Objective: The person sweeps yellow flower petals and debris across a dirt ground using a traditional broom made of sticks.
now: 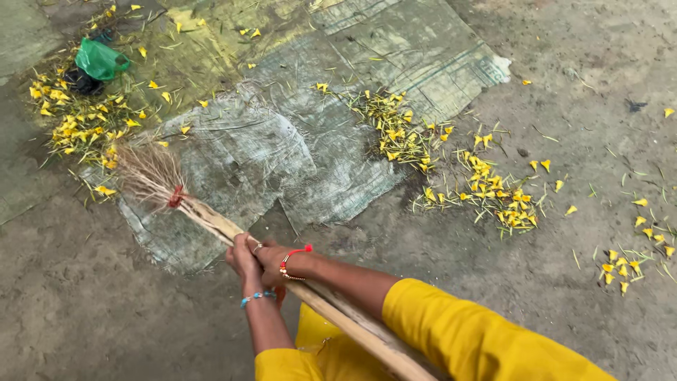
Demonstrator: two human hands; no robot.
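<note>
Outdoors, on a grey, gritty concrete floor (84, 310), stained and damp-looking. Spread across the upper middle, worn woven sacking sheets (331, 134), grey-green and overlapping; exact number hard to tell.

At 10 o'clock, 1 green plastic bag (101, 59) resting against 1 dark lump, beside 1 heap of yellow petals (77, 123). Just below, at 9 o'clock, the bristle head of 1 broom (151, 176), bound with 1 red tie, its pale wooden handle slanting down toward 5 o'clock.

At 6 o'clock, 2 hands side by side on the handle: left hand (245, 255) wrapped tight around it, blue bead bracelet on the wrist; right hand (276, 258) closed over it, red bracelet and yellow sleeve.

At 12 to 2 o'clock, 1 long trail of petals (451, 169). At 3 o'clock, scattered loose petals (635, 254).
</note>
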